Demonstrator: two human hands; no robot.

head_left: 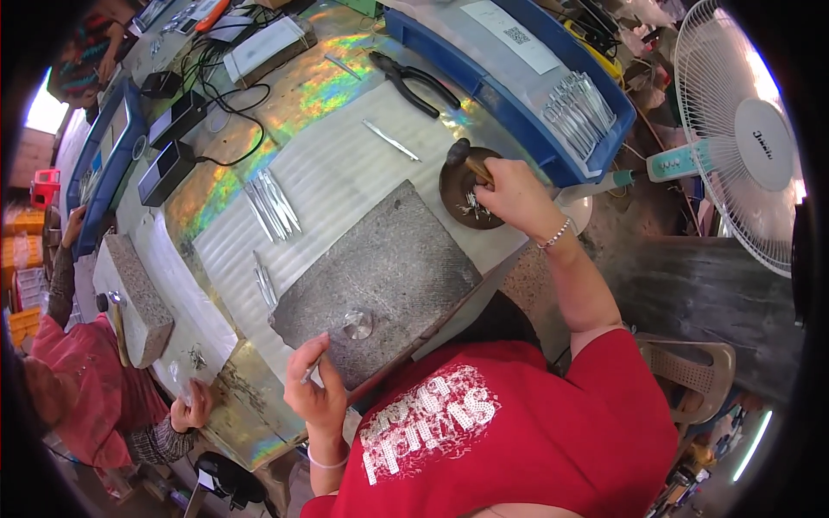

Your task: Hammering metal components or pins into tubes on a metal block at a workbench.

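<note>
My right hand [518, 200] is closed round a hammer [477, 166] with a short wooden handle and dark head. It is over a round brown bowl [451, 192] that holds small silvery metal pins [471, 207]; whether the fingertips touch them is hidden. A grey stone block [393, 259] lies in front of me, with a small shiny round metal piece [357, 325] on its near left part. Beside that corner, my left hand [314, 390] pinches a slim silvery metal piece [311, 371], mostly covered by the fingers. Slim metal tweezers-like pieces [272, 205] lie grouped on the white foam sheet [332, 164].
Black-handled pliers [416, 84] lie beyond the sheet. A blue tray [484, 82] with more slim metal pieces [579, 112] stands at far right, near a white fan [734, 138]. Black adapters and cables [177, 121] sit far left. A co-worker [95, 380] works at another stone block [134, 298].
</note>
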